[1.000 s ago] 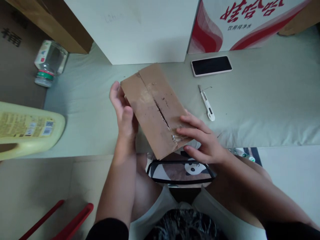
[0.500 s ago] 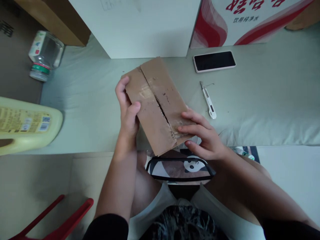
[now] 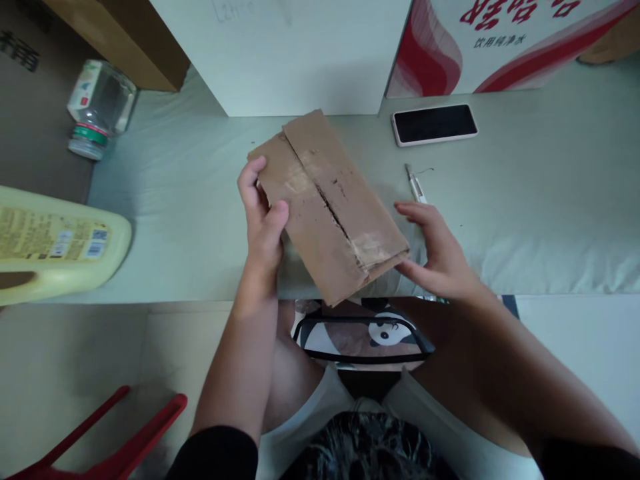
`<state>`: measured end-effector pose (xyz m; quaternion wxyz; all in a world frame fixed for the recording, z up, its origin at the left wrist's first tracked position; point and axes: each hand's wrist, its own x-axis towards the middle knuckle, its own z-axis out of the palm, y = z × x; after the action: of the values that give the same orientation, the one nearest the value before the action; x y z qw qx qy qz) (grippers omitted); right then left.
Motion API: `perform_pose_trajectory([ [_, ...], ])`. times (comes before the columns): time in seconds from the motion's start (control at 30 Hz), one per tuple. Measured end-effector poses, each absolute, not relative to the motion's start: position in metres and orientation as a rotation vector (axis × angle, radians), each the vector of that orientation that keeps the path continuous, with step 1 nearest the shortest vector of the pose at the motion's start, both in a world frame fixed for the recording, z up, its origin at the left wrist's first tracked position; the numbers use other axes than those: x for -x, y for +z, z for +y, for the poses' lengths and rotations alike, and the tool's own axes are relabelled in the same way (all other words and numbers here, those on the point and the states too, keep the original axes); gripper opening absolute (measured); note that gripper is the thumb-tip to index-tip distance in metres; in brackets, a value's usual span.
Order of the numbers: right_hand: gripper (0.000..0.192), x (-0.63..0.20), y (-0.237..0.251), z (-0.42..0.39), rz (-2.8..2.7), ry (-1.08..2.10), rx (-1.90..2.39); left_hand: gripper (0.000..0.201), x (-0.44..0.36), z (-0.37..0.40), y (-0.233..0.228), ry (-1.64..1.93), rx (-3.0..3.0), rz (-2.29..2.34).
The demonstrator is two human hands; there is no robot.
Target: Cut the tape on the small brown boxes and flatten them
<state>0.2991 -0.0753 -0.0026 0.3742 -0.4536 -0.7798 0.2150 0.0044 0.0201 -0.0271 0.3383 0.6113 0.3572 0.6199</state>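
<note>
A brown cardboard box (image 3: 325, 207) with a slit along its middle seam is tilted over the bed edge. My left hand (image 3: 265, 220) grips its left side, thumb on the top face and fingers round the far left corner. By the lower right corner is my right hand (image 3: 437, 257), fingers apart, its thumb at or just touching the box's end. Behind that hand lies a white utility knife (image 3: 415, 183), its handle partly hidden by the fingers. Further back, a phone (image 3: 435, 125) rests on the green sheet with its screen dark.
A white box (image 3: 305, 73) and a red-and-white carton (image 3: 470, 60) stand at the back. On the left are a clear plastic bottle (image 3: 100, 110) and a big yellow jug (image 3: 65, 243). A red stool (image 3: 135, 433) is on the floor at lower left.
My right hand has come away from the top of the cardboard box and moved to the right, now covering part of the knife. My left hand keeps its hold.
</note>
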Motion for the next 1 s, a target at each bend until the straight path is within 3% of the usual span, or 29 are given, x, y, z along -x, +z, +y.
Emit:
perform_pose_trajectory([
  [0.47, 0.043, -0.326, -0.039, -0.054, -1.890, 0.071, 2.037, 0.068, 0.006, 0.025, -0.039, 1.570, -1.745, 0.953],
  [1.0, 0.047, -0.317, -0.032, -0.046, -1.631, 0.264, 1.709, 0.057, -0.009, 0.012, -0.015, 1.811, -1.318, 0.985],
])
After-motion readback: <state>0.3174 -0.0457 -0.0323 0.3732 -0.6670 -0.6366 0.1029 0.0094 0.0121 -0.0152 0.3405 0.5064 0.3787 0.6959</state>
